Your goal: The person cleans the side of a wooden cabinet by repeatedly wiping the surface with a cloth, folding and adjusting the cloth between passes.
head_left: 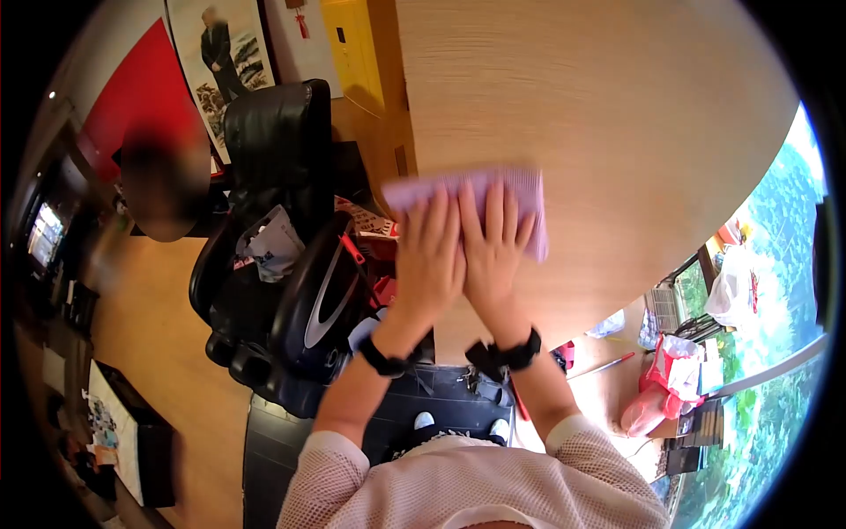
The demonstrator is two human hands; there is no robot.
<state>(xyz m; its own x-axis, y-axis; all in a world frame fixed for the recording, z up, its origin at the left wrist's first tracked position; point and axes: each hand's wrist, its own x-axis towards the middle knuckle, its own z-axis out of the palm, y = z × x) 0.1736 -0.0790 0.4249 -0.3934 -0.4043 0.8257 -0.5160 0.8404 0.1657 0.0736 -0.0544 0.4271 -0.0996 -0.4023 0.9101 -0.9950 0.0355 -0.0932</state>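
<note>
A folded pinkish-purple cloth [527, 183], slightly blurred, lies against a broad light-wood surface [608, 123]. My left hand [429, 256] presses flat on the left half of the cloth, its fingers stretched out toward the upper edge. Beside it, my right hand [493, 247] rests flat on the right half with fingers extended and a little apart. The two hands touch or nearly touch at the thumbs. Both wrists wear dark bands. The palms and the cloth beneath them are hidden.
Left of the wood surface stands a black massage chair [278, 132] with a plastic bag [273, 245] on its seat. A yellow cabinet [361, 53] is behind. At the right, bags [674, 370] and clutter lie near a window. A low table [123, 432] stands at lower left.
</note>
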